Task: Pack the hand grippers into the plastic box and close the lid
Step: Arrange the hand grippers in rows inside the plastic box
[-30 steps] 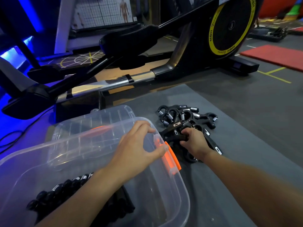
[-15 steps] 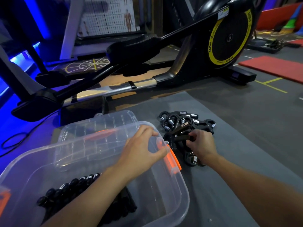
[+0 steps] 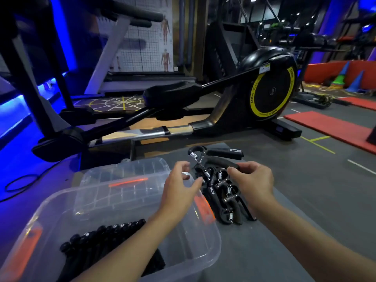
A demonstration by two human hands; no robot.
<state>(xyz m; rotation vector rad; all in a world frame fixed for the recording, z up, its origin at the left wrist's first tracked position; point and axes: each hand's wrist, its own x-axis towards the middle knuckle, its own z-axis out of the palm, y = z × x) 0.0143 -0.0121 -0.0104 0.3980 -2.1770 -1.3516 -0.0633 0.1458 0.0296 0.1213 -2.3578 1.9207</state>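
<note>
A clear plastic box (image 3: 211, 247) with orange latches sits on the grey mat at lower left, with a row of black hand grippers (image 3: 101, 239) inside. Its clear lid (image 3: 122, 174) lies just behind it. To the right of the box lies a pile of black hand grippers (image 3: 225, 196) with steel springs. My right hand (image 3: 254, 184) holds one black hand gripper (image 3: 215, 157) by its foam handle, lifted above the pile. My left hand (image 3: 179, 192) hovers over the box's right rim, fingers loosely curled and spread, holding nothing.
A black elliptical trainer (image 3: 270, 92) with a yellow-ringed flywheel stands right behind the mat. A red mat (image 3: 329, 127) lies at the right. A black cable (image 3: 22, 182) loops on the floor at the left, and a treadmill (image 3: 126, 78) stands farther back.
My right hand has lifted one hand gripper up out of the pile. My left hand has come off the box's rim and opened toward it. The camera has tilted upward.
</note>
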